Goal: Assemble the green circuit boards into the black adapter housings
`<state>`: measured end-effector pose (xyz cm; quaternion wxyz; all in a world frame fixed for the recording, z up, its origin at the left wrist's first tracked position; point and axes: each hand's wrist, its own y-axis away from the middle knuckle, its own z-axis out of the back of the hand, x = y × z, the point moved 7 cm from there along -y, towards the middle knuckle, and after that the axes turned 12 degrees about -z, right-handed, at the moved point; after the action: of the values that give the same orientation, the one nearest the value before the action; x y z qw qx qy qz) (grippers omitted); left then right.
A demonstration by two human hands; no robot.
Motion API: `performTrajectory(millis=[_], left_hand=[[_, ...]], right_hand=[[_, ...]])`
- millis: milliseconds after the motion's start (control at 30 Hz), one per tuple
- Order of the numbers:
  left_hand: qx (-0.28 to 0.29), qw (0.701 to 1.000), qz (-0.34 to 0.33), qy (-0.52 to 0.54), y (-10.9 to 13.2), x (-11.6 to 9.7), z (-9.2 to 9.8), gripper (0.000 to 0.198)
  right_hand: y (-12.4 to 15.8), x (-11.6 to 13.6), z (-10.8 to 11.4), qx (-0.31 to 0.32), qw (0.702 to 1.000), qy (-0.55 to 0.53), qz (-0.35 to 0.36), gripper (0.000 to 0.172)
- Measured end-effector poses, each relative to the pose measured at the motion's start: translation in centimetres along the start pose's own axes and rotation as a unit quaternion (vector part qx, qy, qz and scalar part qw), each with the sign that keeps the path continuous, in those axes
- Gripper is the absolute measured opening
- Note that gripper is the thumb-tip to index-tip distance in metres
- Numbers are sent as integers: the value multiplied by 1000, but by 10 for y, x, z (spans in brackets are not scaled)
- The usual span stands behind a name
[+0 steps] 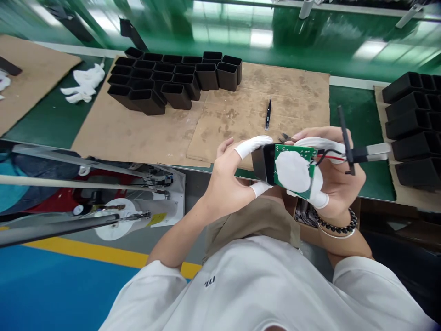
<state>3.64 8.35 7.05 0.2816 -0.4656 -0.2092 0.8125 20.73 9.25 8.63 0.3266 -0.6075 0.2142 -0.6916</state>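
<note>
My left hand (229, 172), in white finger cots, grips a black rectangular case (263, 163) between thumb and fingers. Its mouth faces right, against a green circuit board (313, 181). How far the board reaches into the case I cannot tell. A large white patch (292, 171) covers most of the board's face. My right hand (339, 179), also in white finger cots, is closed around the board's right end. Red and black wires (327, 156) run from the board toward a thin black plate (346, 140) with a grey metal-ended piece (375, 151) beyond it.
Black tweezers (268, 115) lie on the cardboard (241, 110). Several upright black cases (161, 78) are grouped at the back left, with more (413, 133) at the far right. White gloves (86, 82) lie left on the green bench. A metal-framed device (138, 211) stands below the left edge.
</note>
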Motion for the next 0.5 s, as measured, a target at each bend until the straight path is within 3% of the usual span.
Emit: performTrajectory(millis=[133,333,500], left_hand=[[2,1000,-7,0,-1,-2,-1,52],[7,1000,-8,-9,-1,0,-2,53],[0,1000,-4,0,-2,1,-3,53]], right_hand=[[4,-5,-2,14,999,30,-10,57],[7,-18,1,-2,997,15,-79,36],[7,-19,-1,12,997,5,-81,43]])
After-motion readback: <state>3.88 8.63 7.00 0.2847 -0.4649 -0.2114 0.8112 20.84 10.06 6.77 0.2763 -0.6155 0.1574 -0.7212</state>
